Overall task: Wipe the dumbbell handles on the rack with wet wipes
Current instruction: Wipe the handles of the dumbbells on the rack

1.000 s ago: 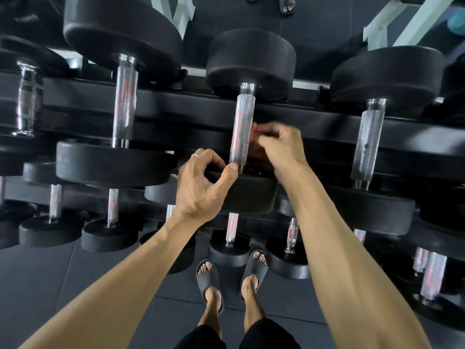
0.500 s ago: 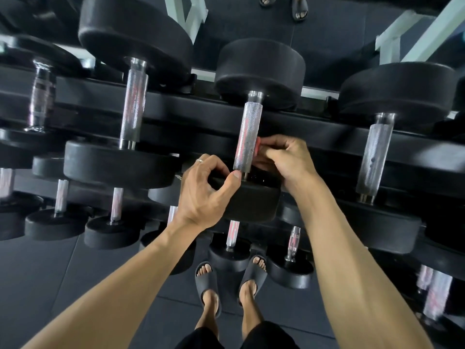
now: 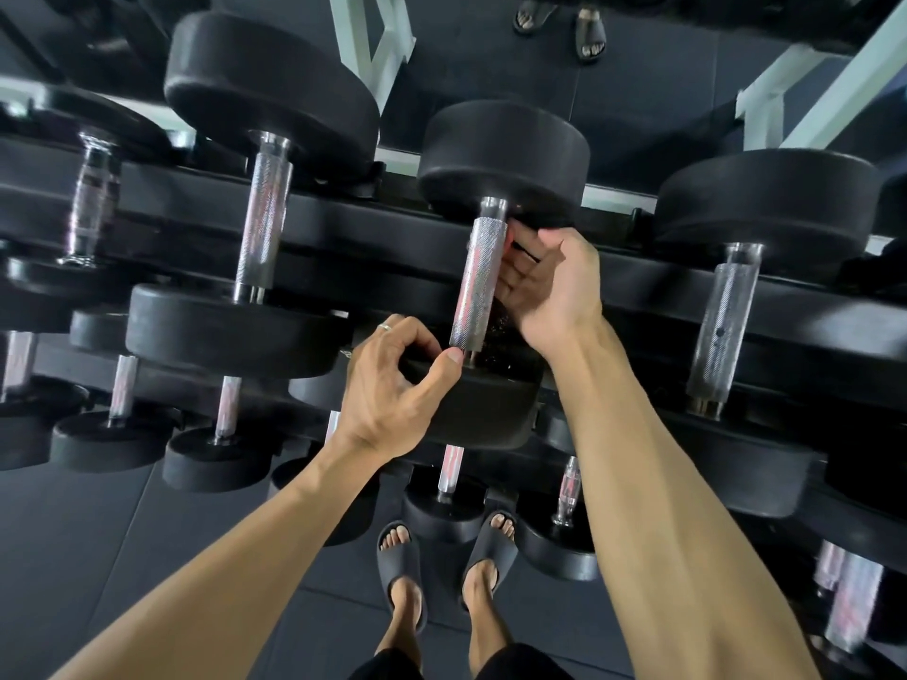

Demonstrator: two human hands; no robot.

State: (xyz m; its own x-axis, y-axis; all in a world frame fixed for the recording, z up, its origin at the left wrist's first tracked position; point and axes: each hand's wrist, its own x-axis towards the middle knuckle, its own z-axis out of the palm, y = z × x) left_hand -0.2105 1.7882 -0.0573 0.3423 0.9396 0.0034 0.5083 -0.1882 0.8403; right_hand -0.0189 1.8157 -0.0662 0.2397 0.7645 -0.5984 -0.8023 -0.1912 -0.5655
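One head-worn wide-angle camera is looking forward and steeply down from close above the dumbbell rack (image 3: 638, 287), its tiers bending outward toward the frame edges. It is taking in both forearms reaching away from the lens and the floor (image 3: 122, 557) directly beneath the wearer's feet.

Dim, even light, soft sheen on chrome handles, wide-angle bending at edges, blurred lower right corner
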